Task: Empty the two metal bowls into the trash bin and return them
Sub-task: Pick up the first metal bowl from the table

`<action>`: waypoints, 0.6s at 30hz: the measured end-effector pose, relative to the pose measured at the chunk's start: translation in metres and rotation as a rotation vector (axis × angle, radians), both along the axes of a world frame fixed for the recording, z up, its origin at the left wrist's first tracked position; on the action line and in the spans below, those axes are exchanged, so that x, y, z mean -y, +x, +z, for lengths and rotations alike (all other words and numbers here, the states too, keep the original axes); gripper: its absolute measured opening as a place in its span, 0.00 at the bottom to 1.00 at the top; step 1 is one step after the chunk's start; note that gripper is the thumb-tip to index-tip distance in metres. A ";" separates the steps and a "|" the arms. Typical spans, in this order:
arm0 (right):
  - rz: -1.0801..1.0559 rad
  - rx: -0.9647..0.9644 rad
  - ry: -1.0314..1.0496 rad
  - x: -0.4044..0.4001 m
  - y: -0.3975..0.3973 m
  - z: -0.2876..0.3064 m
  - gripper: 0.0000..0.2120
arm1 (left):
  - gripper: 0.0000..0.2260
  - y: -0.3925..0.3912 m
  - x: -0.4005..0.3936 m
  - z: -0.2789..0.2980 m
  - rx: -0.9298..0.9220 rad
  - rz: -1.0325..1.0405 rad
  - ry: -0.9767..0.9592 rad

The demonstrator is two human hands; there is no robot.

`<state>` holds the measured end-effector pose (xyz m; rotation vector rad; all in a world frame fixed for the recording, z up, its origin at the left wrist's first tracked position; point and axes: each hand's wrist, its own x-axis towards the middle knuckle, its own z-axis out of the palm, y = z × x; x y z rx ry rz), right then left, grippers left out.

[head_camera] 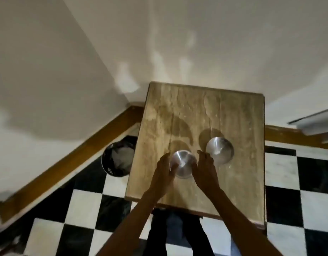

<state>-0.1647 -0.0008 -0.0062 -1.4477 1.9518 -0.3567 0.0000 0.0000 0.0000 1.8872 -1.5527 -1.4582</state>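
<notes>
Two shiny metal bowls stand on a small wooden table. The near bowl sits between my hands; the far bowl stands to its right, untouched. My left hand presses against the near bowl's left side, thumb over its rim. My right hand cups its right side. Each bowl shows a small pale patch inside; the blur hides what it is. A black trash bin with a pale liner stands on the floor left of the table, partly hidden by the table's edge.
The table stands in a corner against white walls with a brown skirting board. The floor is black-and-white chequered tile. My legs show beneath the table's near edge. A white ledge juts out at the right.
</notes>
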 end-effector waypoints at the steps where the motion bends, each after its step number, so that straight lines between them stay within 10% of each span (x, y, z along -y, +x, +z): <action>1: -0.028 -0.014 0.023 -0.003 0.000 -0.013 0.20 | 0.30 -0.004 -0.004 -0.013 -0.031 0.069 0.013; 11: -0.241 0.080 0.126 -0.025 -0.001 -0.082 0.06 | 0.35 -0.024 -0.026 -0.080 -0.244 0.531 0.151; 18: -0.331 0.141 0.130 -0.021 0.010 -0.061 0.13 | 0.06 -0.003 -0.017 -0.074 -0.479 0.838 0.370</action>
